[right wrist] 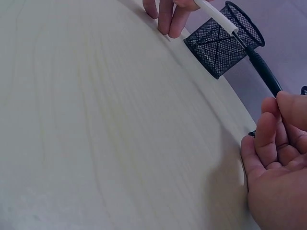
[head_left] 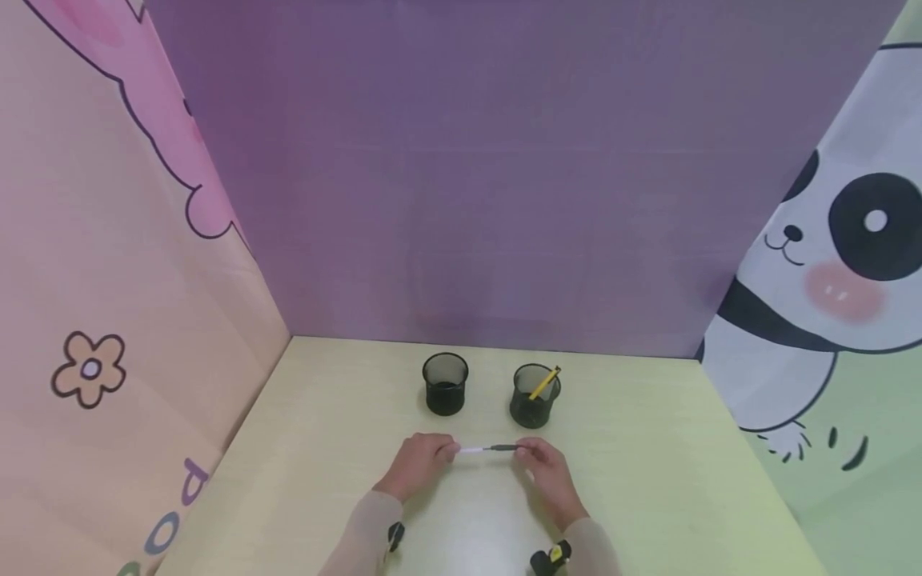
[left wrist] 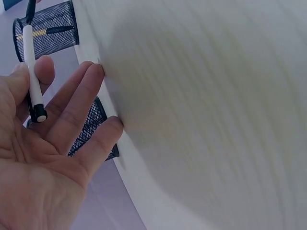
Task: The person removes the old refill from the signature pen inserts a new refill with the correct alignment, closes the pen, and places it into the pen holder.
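Observation:
Both hands hold one pen low over the table, stretched level between them. My left hand [head_left: 425, 466] pinches its white barrel [left wrist: 32, 62] between thumb and forefinger, the other fingers spread out in the left wrist view. That barrel's near end has a black tip and clip. My right hand [head_left: 551, 476] pinches the black section [right wrist: 263, 69] with thumb and fingertips. A thin dark rod [right wrist: 240, 40] shows between the white barrel and the black section. The far end of the black section is hidden in the right hand's grip.
Two black mesh pen cups stand just beyond the hands: a left cup [head_left: 445, 398] and a right cup [head_left: 530, 413]. A yellow pen-like stick [head_left: 543, 384] leans in the right one. The pale wooden table [head_left: 324, 448] meets a purple backdrop [head_left: 461, 200] behind the cups.

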Tool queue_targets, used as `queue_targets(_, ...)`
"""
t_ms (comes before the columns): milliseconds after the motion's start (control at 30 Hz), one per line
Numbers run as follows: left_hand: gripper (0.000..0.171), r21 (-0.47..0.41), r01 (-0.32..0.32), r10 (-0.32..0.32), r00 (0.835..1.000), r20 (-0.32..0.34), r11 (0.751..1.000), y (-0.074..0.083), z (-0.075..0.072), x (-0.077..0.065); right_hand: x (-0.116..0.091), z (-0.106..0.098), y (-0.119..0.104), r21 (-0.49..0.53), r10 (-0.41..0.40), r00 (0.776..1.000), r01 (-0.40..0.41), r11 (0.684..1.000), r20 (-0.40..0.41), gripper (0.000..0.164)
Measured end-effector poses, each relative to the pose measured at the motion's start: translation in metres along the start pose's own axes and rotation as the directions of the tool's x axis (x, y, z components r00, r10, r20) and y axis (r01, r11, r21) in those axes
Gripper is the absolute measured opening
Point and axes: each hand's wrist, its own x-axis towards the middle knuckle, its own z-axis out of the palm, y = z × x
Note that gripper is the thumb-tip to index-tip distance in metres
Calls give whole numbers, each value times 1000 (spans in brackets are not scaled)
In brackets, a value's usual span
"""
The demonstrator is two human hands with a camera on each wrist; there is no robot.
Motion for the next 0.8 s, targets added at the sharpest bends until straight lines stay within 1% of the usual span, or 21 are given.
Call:
queue_targets(67, 27, -6, 6, -6, 1000, 2, 1000, 0, -1, 0, 3, 0, 4, 3, 12, 1000, -12, 1000, -2, 23)
queue_targets(300, 28, -18, 19, -19, 1000, -1, 1000, 1, -3, -2, 6, -2, 7, 39, 41, 999, -41, 998, -1, 24)
queue_targets(367, 28, -16, 18, -18, 1000, -3, 1000, 1, -4, -2, 7, -3, 8, 59, 39, 999, -39, 998, -1, 26)
queue_targets(533, 27, -17, 19, -19, 1000, -5, 1000, -2, -3, -2, 6, -4, 10, 147, 36, 999, -34, 989, -10, 30)
queue_targets(633, 27, -15, 19, -19, 1000, -9, 1000, -3, -2, -2, 6, -5, 11, 215, 37, 999, -35, 976, -5, 30)
queue_targets(800, 26, -19, 17, -17, 1000, -16, 1000, -5, -1, -2, 7, -7, 12, 360, 58, 998, -60, 931, 16, 24)
